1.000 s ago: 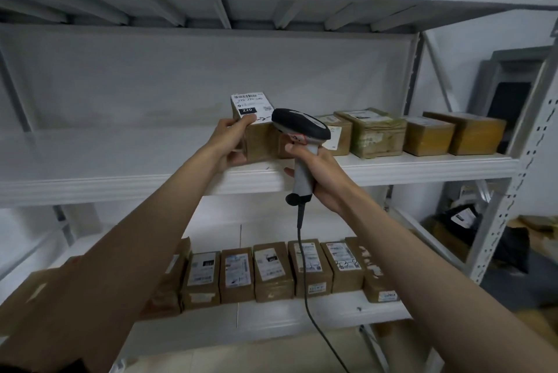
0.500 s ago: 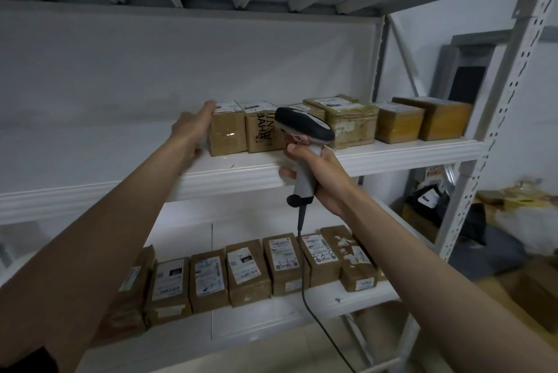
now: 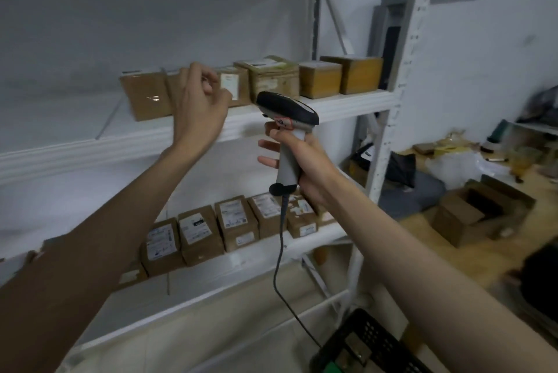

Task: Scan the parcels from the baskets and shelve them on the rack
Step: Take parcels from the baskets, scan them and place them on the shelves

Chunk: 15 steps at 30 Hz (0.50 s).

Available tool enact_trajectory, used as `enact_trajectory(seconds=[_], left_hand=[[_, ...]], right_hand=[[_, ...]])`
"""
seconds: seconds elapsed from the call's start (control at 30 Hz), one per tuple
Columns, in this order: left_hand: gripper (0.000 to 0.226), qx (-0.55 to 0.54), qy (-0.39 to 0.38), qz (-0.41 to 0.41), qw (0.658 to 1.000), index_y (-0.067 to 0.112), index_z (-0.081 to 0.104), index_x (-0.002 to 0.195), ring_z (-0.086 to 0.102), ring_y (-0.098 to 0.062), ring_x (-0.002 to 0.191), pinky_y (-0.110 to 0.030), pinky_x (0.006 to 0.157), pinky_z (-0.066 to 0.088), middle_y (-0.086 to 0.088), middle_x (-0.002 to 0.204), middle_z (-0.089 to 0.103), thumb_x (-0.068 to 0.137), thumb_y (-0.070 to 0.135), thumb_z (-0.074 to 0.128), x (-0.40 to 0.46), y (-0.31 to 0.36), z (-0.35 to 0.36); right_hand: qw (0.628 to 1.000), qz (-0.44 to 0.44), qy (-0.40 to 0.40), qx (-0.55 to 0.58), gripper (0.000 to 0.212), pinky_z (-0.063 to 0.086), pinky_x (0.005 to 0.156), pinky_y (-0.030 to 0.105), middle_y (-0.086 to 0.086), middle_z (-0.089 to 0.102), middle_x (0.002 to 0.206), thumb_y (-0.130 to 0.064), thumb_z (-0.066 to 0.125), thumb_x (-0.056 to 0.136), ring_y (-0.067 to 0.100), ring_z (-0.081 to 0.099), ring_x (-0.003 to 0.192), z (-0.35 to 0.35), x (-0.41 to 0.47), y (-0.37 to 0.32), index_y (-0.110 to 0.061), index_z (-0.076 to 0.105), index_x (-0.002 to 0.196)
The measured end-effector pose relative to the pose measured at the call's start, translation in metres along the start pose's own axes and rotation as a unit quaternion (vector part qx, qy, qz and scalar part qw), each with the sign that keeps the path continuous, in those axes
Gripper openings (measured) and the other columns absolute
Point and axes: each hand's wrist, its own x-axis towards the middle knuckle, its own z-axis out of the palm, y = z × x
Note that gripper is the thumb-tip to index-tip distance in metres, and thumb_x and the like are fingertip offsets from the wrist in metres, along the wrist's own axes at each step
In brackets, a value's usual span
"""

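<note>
The leftmost parcel point(image 3: 148, 97) on the upper shelf point(image 3: 347, 106) stands at the open end of a row of brown boxes, just beyond the left hand point(image 3: 199, 109) and a little to that hand's left. It sits near the shelf's front edge and close against its neighbour, which the hand partly hides; placed so, the row fills from the right post toward the free space, and labels stay easy to read. The left hand hovers in front of the row with loosely curled fingers point(image 3: 208, 78) and holds nothing; whether a fingertip touches a box cannot be told through the blur. My judgement is that this parcel is already shelved and the hand is free for the next one.

Just to the right of that hand and slightly lower, the right hand point(image 3: 302, 167) grips the handle of the barcode scanner point(image 3: 287, 111), thumb near the trigger side, head pointing left and away from the body. Kept upright like this, it is ready to read a label without a change of grip. Its cable point(image 3: 279, 251) hangs down from the handle toward the floor.

Below both hands, the lower shelf point(image 3: 241, 267) carries another row of labelled parcels point(image 3: 238, 221). Down by the right forearm, a black basket point(image 3: 374, 345) stands on the floor, probably the source of the next parcel.
</note>
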Motion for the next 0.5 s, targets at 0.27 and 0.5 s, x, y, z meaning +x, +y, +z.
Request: enact_trajectory(seconds=[0.27, 0.5], left_hand=[[0.010, -0.060, -0.220, -0.009, 0.974, 0.019, 0.059, 0.096, 0.052, -0.009, 0.080, -0.028, 0.072, 0.043, 0.002, 0.088, 0.057, 0.085, 0.019, 0.061, -0.122, 0.116, 0.143], [0.004, -0.090, -0.440, 0.033, 0.893, 0.024, 0.064, 0.090, 0.053, -0.005, 0.072, -0.029, 0.068, 0.043, 0.001, 0.087, 0.062, 0.088, 0.021, 0.065, -0.281, 0.249, 0.245]], right_hand=[[0.989, 0.016, 0.144, -0.036, 0.030, 0.062, 0.075, 0.042, 0.014, 0.065, 0.112, -0.003, 0.063, 0.097, 0.029, 0.070, 0.095, -0.153, -0.135, -0.045, 0.005, 0.061, 0.125], [0.958, 0.014, 0.284, -0.039, 0.013, 0.061, 0.077, 0.037, 0.013, 0.064, 0.101, -0.005, 0.061, 0.096, 0.021, 0.070, 0.084, -0.291, -0.302, -0.067, -0.005, 0.063, 0.110]])
